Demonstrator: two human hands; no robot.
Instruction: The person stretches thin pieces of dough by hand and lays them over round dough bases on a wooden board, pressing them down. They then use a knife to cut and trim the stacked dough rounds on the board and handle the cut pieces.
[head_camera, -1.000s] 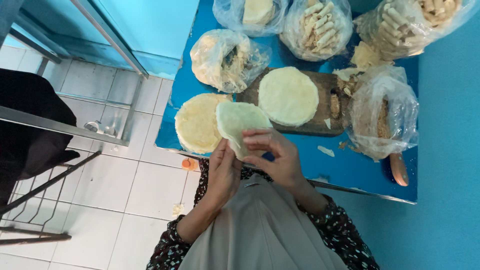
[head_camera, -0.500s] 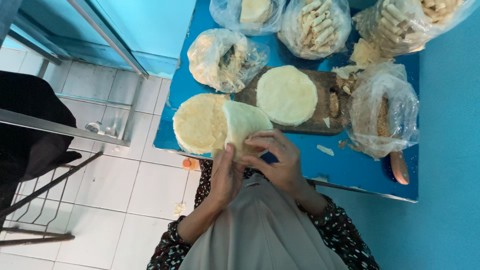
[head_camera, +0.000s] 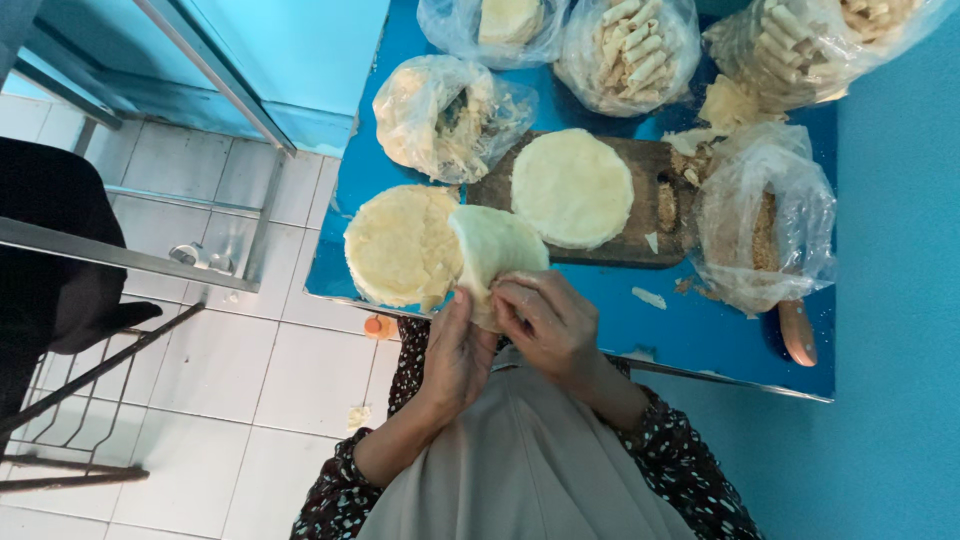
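Held item: one thin round wrapper (head_camera: 495, 250), pale, limp, lifted off the near edge of the blue table (head_camera: 700, 345) and partly folded over itself. My left hand (head_camera: 455, 350) has its fingers closed on the wrapper's near left edge; my right hand (head_camera: 545, 320) pinches the near right edge, fingers curled over it, so both grips are closed on the same sheet. Handling, as I judge it: very light, soft, prone to tear or stick; best held at the rim with flat fingertips, not by the middle. Just left of it, touching or nearly so: a stack of wrappers (head_camera: 400, 248) on the table. Farther: a second stack (head_camera: 572, 187) on a dark wooden board (head_camera: 640, 235). Right: a clear bag (head_camera: 765, 225) over a wooden-handled tool (head_camera: 797, 332). Far edge: bags of finished rolls (head_camera: 630, 50) and another filled bag (head_camera: 445, 115).
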